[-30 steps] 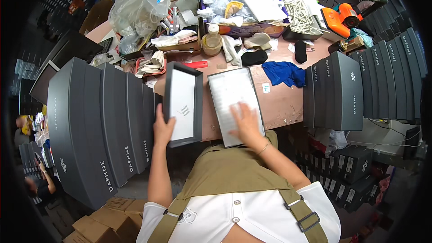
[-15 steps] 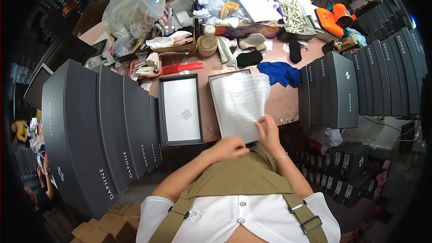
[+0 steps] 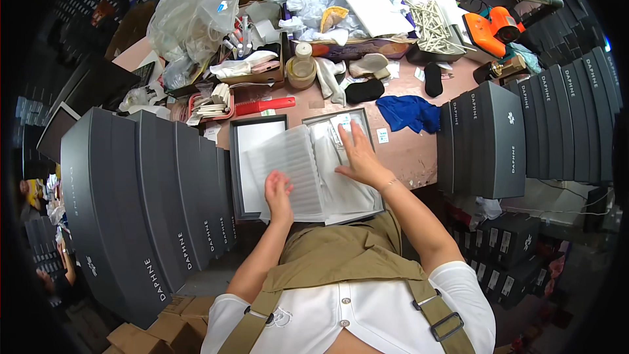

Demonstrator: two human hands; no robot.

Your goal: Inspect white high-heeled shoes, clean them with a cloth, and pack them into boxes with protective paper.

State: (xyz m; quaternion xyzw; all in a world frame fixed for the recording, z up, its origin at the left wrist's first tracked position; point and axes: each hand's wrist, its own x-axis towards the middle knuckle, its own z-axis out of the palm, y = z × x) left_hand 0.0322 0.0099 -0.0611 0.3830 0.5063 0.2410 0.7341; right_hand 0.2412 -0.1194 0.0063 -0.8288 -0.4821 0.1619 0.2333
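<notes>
A grey shoe box (image 3: 376,132) stands in front of me with white wrapping (image 3: 344,187) inside. A translucent ridged sheet (image 3: 291,160) is folded out of it to the left, over part of the box lid (image 3: 240,187), which lies with its white inside up. My left hand (image 3: 279,196) is at that sheet, its fingers loosely bent and apart. Over the upper part of the open box is my right hand (image 3: 362,157), fingers spread above the wrapping. What lies beneath the wrapping is hidden.
Stacked grey boxes flank me, left (image 3: 111,203) and right (image 3: 488,134). Behind the open box lie a red-handled tool (image 3: 265,105), a jar (image 3: 301,69), black socks (image 3: 364,91) and a blue cloth (image 3: 409,114). A tray of white sticks (image 3: 432,33) stands farther back.
The translucent sheet has swung from over the box to the left, across the lid. My left hand has moved left; my right hand has moved up and left over the box.
</notes>
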